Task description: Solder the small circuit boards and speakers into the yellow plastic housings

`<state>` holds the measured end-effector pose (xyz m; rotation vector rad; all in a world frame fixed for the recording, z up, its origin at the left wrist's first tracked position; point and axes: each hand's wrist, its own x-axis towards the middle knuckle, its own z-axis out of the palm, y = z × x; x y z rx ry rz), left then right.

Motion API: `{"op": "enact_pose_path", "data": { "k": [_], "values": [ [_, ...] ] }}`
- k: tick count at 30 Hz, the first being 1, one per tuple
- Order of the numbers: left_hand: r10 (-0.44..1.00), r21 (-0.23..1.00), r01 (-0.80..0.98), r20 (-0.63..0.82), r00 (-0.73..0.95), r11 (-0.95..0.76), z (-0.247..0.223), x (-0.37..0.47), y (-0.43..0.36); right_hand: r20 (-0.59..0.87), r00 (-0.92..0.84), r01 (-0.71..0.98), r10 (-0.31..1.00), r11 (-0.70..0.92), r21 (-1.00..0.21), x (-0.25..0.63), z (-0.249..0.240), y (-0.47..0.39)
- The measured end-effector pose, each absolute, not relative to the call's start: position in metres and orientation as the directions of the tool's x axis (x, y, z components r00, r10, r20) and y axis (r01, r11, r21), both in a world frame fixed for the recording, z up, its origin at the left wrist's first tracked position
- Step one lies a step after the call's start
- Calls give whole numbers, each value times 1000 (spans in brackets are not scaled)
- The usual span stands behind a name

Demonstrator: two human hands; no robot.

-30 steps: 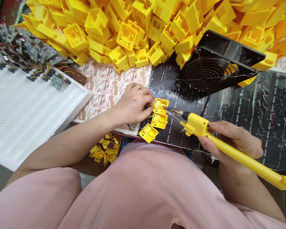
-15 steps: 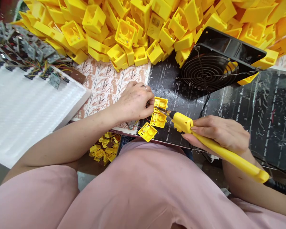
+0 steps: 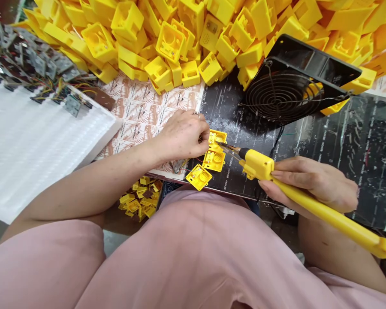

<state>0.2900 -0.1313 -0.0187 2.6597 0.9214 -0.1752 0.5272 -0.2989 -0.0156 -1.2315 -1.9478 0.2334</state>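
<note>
My right hand [image 3: 312,182] is closed around a yellow soldering iron [image 3: 260,165], its dark tip pointing left at the small yellow covers. Three of these covers lie in a slanting row by the bench edge: an upper yellow cover [image 3: 219,137], a middle yellow cover [image 3: 214,160] and a lower yellow cover [image 3: 198,177], each with a round speaker grille. At the left side of the upper cover, my left hand [image 3: 188,133] has its fingers pinched together. Whatever they grip is hidden; thin wires show just below them.
Yellow housings [image 3: 170,43] are heaped along the back. A black fan [image 3: 286,86] with a wire guard stands at right. On the left, a white foam tray [image 3: 51,141] carries circuit boards [image 3: 45,64] with wires. More yellow parts [image 3: 140,199] sit below the bench edge.
The soldering iron has drawn back to the right with my right hand, its tip moving away from my left fingers. My left hand stays nearly in place.
</note>
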Motion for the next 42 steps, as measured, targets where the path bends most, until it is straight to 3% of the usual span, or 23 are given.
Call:
{"op": "enact_pose_path", "data": {
  "k": [3, 5, 7, 9, 11, 13, 16, 20, 22, 24, 25, 27, 29, 31, 35, 38, 42],
  "values": [
    [582, 265, 618, -208, 786, -740, -23, 289, -131, 599, -123, 676, 791, 509, -533, 524, -22, -301],
    [575, 283, 602, -182, 798, -746, -24, 284, -130, 660, 69, 720, 748, 421, -551, 525, -29, -306],
    [577, 334, 574, -101, 810, -748, -22, 275, -129, 719, 258, 750, 645, 335, -570, 527, -37, -313],
    [574, 398, 519, 24, 818, -757, -18, 268, -128, 762, 335, 763, 554, 315, -564, 528, -44, -321],
    [485, 436, 389, 131, 865, -812, -15, 267, -131, 775, 375, 772, 509, 291, -565, 528, -46, -326],
    [304, 419, 216, 156, 940, -882, -17, 274, -139, 790, 428, 785, 440, 251, -566, 525, -44, -327],
    [127, 324, 104, 53, 990, -940, -26, 286, -154, 811, 454, 799, 369, 235, -554, 516, -39, -325],
    [173, 187, 197, -139, 975, -962, -14, 253, -169, 813, 401, 796, 423, 278, -537, 514, -43, -324],
    [180, 212, 236, -253, 951, -948, 7, 215, -173, 841, 351, 811, 411, 316, -493, 518, -48, -324],
    [159, 358, 293, -360, 920, -886, 28, 181, -173, 858, 321, 818, 401, 340, -465, 523, -52, -325],
    [185, 411, 359, -405, 896, -838, 35, 171, -169, 858, 320, 818, 402, 340, -464, 524, -53, -325],
    [390, 397, 530, -382, 838, -749, 37, 168, -153, 837, 343, 808, 426, 322, -494, 523, -53, -325],
    [717, 236, 734, -169, 677, -637, 24, 187, -125, 813, 363, 791, 456, 310, -527, 519, -51, -324],
    [853, 160, 849, -65, 518, -503, 4, 219, -92, 795, 363, 774, 485, 318, -547, 514, -49, -324],
    [926, 49, 928, -65, 372, -369, -25, 271, -41, 763, 380, 770, 522, 278, -574, 513, -51, -324],
    [892, -56, 893, -101, 441, -448, -30, 280, -33, 784, 368, 792, 499, 274, -546, 519, -56, -322],
    [784, 37, 789, -84, 614, -614, -29, 269, -54, 778, 364, 786, 512, 279, -552, 527, -59, -319]
  ]
}}
